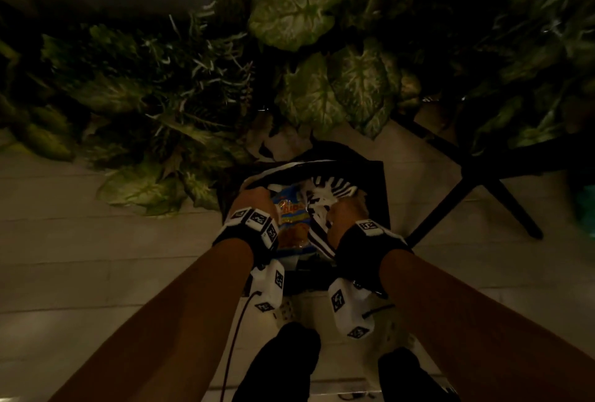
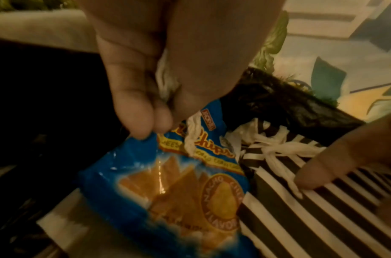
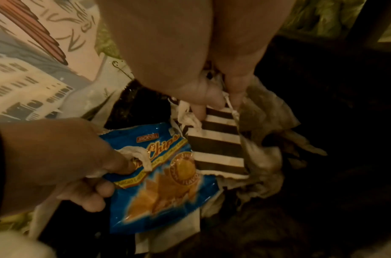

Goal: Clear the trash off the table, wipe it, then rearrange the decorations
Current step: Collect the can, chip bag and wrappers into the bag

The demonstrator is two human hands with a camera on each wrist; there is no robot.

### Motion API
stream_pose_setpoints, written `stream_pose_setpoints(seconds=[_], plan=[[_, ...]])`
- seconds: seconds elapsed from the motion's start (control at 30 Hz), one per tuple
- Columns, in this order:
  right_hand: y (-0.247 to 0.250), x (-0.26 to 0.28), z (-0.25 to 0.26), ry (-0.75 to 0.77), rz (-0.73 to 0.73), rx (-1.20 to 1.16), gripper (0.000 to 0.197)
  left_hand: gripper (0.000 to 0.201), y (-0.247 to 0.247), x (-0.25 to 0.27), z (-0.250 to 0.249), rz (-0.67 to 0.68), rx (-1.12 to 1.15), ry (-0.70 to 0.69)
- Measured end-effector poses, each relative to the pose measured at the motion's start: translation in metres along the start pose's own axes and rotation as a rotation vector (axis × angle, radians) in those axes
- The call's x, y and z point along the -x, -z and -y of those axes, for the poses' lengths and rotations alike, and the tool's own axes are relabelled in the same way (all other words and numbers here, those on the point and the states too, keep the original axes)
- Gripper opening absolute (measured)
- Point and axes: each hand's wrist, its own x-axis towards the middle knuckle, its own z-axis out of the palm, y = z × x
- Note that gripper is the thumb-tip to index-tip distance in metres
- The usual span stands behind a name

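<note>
Standing over a dark bin (image 1: 380, 189) on the pale floor (image 1: 96, 272), with leafy plants (image 1: 306, 15) crowding the far side and a black-legged chair (image 1: 476, 182) to the right, the person is, by my reading, in the trash-clearing step. No table shows in any view, so wiping and rearranging the decorations look yet to come. A black-and-white striped paper bag (image 3: 216, 148) sits at the right of the bin mouth; the right hand (image 3: 212, 83) pinches its white cord handle (image 3: 231, 109). Left of it lies a blue chip packet (image 2: 168, 183), its top corner pinched by the left hand (image 2: 150, 73), which also has crumpled white paper (image 2: 165, 76) in its curled fingers.
</note>
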Motion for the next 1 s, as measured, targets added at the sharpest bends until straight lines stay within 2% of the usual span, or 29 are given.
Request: stream_pose_setpoints(seconds=[0.1, 0.23, 0.3, 0.37, 0.43, 0.5, 0.6, 0.7, 0.83, 0.9, 1.0], plan=[[-0.004, -0.014, 0.002, 0.052, 0.002, -0.027, 0.033, 0.02, -0.009, -0.008, 0.003, 0.016, -0.071, -0.016], [-0.004, -0.023, 0.002, -0.003, 0.011, -0.103, 0.033, 0.037, -0.012, -0.012, 0.004, 0.032, -0.069, -0.014], [-0.003, -0.017, 0.002, 0.037, -0.026, -0.145, 0.044, 0.042, -0.003, -0.01, 0.005, 0.111, 0.025, 0.011], [0.0, -0.005, 0.004, 0.087, -0.031, -0.279, 0.058, 0.059, 0.009, -0.003, 0.006, 0.17, 0.107, 0.066], [0.007, 0.013, 0.004, 0.116, -0.028, -0.341, 0.069, 0.08, 0.02, 0.011, 0.005, 0.161, 0.121, 0.052], [0.015, 0.035, 0.006, 0.135, -0.084, -0.348, 0.068, 0.084, 0.031, 0.032, 0.002, 0.117, 0.103, -0.007], [0.029, 0.075, 0.013, 0.173, -0.171, -0.399, 0.052, 0.074, 0.055, 0.067, -0.008, -0.008, 0.121, -0.039], [0.052, 0.123, 0.023, 0.208, -0.159, -0.419, 0.05, 0.055, 0.095, 0.103, -0.028, -0.139, 0.229, -0.09], [0.09, 0.199, 0.033, 0.37, -0.163, -0.473, 0.039, 0.025, 0.16, 0.145, -0.06, -0.257, 0.277, -0.195], [0.112, 0.241, 0.026, 0.485, -0.222, -0.487, 0.033, 0.018, 0.19, 0.165, -0.081, -0.32, 0.377, -0.263], [0.149, 0.302, -0.01, 0.552, -0.277, -0.492, 0.025, 0.011, 0.224, 0.201, -0.12, -0.366, 0.462, -0.395]])
